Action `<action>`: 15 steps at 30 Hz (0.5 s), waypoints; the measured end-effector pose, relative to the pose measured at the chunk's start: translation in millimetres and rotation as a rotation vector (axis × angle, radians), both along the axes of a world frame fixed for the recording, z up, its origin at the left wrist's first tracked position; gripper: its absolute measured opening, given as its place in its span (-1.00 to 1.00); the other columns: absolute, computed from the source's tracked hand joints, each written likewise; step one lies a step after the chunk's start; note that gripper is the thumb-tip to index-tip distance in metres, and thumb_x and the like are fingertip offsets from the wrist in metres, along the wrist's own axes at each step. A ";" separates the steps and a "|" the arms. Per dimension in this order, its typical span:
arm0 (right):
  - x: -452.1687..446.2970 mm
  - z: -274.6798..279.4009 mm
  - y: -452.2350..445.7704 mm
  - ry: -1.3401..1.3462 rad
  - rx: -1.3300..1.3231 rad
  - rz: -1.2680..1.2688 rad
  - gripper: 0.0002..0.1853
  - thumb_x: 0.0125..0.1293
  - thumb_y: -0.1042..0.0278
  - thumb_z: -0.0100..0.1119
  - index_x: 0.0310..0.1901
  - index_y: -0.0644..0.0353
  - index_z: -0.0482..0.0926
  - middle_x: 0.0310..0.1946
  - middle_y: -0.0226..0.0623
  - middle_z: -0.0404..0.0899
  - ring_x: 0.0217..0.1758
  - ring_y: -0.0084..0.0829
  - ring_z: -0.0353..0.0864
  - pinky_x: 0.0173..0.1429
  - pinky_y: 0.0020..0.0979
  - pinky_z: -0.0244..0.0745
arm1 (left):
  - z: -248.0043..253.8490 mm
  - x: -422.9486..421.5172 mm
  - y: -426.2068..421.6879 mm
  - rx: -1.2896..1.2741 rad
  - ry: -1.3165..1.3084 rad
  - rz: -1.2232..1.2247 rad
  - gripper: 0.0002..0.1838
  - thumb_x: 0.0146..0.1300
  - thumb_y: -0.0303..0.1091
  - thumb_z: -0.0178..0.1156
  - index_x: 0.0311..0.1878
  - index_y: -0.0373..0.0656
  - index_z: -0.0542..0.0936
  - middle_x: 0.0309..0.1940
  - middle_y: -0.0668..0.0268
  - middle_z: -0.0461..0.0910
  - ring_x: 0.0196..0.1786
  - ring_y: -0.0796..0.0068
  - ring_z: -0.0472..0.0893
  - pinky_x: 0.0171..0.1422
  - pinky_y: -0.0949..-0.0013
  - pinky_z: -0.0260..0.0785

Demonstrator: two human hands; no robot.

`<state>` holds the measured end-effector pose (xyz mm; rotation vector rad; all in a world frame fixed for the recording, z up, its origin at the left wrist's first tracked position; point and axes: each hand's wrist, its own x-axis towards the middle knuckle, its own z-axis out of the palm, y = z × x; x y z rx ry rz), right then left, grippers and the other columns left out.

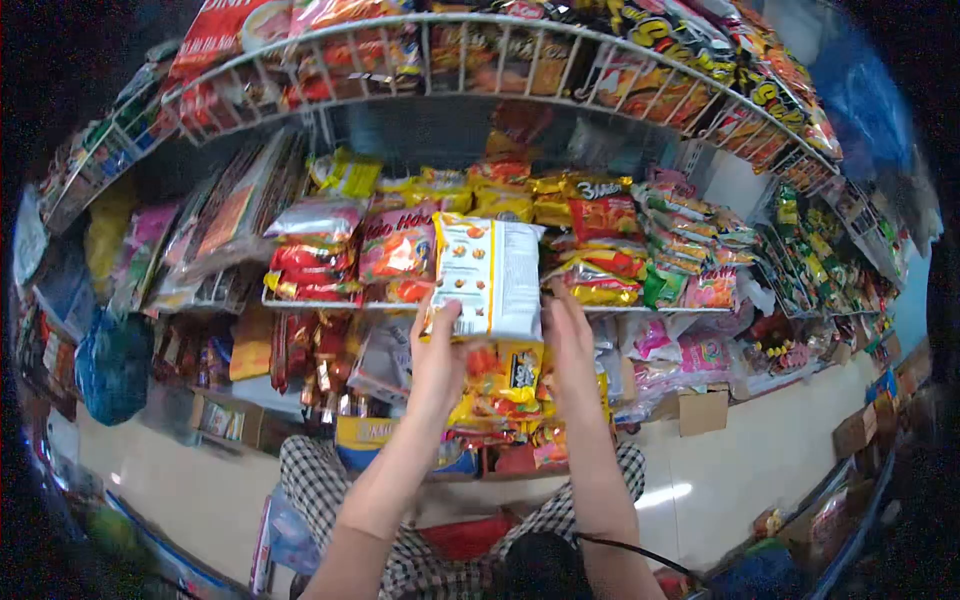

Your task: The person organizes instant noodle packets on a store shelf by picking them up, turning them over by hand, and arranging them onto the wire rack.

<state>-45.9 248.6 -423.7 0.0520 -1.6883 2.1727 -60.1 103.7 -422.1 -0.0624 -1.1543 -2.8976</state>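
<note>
An instant noodle packet (pixel 488 280) with its white printed back facing me is held up in front of the shelf. It has yellow edges, small orange pictures and a barcode at the lower left. My left hand (pixel 440 340) is closed on its lower left corner, thumb on the front. My right hand (pixel 567 330) is at the right edge, slightly blurred, with its fingers stretched out; whether it touches the packet is hard to see. Behind the packet lie pink noodle packets (pixel 397 245) and red-and-gold noodle packets (pixel 604 215). Below are stacked yellow packets (pixel 520 375).
A white wire rack (pixel 480 60) full of packets arches overhead. The middle shelf edge (pixel 660 309) runs behind my hands. A blue bag (pixel 115 370) hangs at left. Cardboard boxes (pixel 703 411) stand lower right. My checked trouser legs (pixel 315 490) are below on the tiled floor (pixel 740 480).
</note>
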 end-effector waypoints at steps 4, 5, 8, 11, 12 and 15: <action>24.5 -23.4 -16.6 -0.141 -0.137 0.256 -0.49 0.27 0.16 -0.01 0.16 0.31 0.27 0.11 -0.24 0.32 0.20 -0.46 0.22 0.28 -0.46 0.04 | -27.0 53.3 -27.4 0.068 -0.091 -0.030 -0.61 0.23 -0.36 -0.03 0.13 -0.15 0.27 -0.07 0.27 0.45 -0.08 0.42 0.52 -0.23 0.31 0.54; 32.7 -28.6 -24.0 -0.173 -0.132 0.273 -0.49 0.27 0.16 -0.01 0.16 0.31 0.27 0.11 -0.24 0.32 0.20 -0.46 0.22 0.28 -0.46 0.04 | -29.1 66.5 -34.8 0.076 -0.121 -0.009 -0.61 0.23 -0.36 -0.03 0.13 -0.15 0.27 -0.07 0.27 0.45 -0.08 0.42 0.52 -0.23 0.31 0.54; 59.3 -11.6 -56.8 -0.249 -0.153 0.374 -0.53 0.26 0.21 0.00 0.12 0.34 0.30 0.02 -0.30 0.40 0.09 -0.52 0.33 0.17 -0.53 0.16 | -30.4 98.7 -57.2 0.030 -0.197 0.048 -0.59 0.23 -0.36 -0.02 0.15 -0.18 0.24 -0.05 0.22 0.44 -0.06 0.34 0.53 -0.17 0.24 0.53; 62.9 -18.0 -66.2 -0.312 -0.108 0.429 -0.54 0.25 0.23 0.00 0.10 0.35 0.31 0.02 -0.30 0.40 0.08 -0.53 0.33 0.15 -0.54 0.18 | -38.9 108.2 -74.2 0.062 -0.157 0.040 -0.56 0.23 -0.34 0.00 0.17 -0.19 0.23 -0.05 0.21 0.44 -0.07 0.34 0.53 -0.15 0.23 0.53; 64.0 -15.5 -68.9 -0.274 -0.160 0.469 -0.53 0.25 0.24 0.01 0.11 0.36 0.30 0.02 -0.29 0.40 0.09 -0.52 0.33 0.16 -0.53 0.17 | -37.5 110.4 -76.5 0.064 -0.155 0.048 -0.53 0.23 -0.33 0.00 0.19 -0.19 0.20 -0.04 0.20 0.43 -0.07 0.34 0.53 -0.14 0.22 0.53; 68.2 -8.9 -74.7 -0.283 -0.179 0.406 -0.57 0.29 0.31 -0.12 0.13 0.37 0.25 0.05 -0.22 0.38 0.12 -0.44 0.34 0.20 -0.43 0.18 | -33.1 115.7 -72.0 0.053 -0.129 0.109 -0.53 0.23 -0.33 0.00 0.19 -0.19 0.18 -0.04 0.21 0.43 -0.07 0.36 0.53 -0.15 0.24 0.53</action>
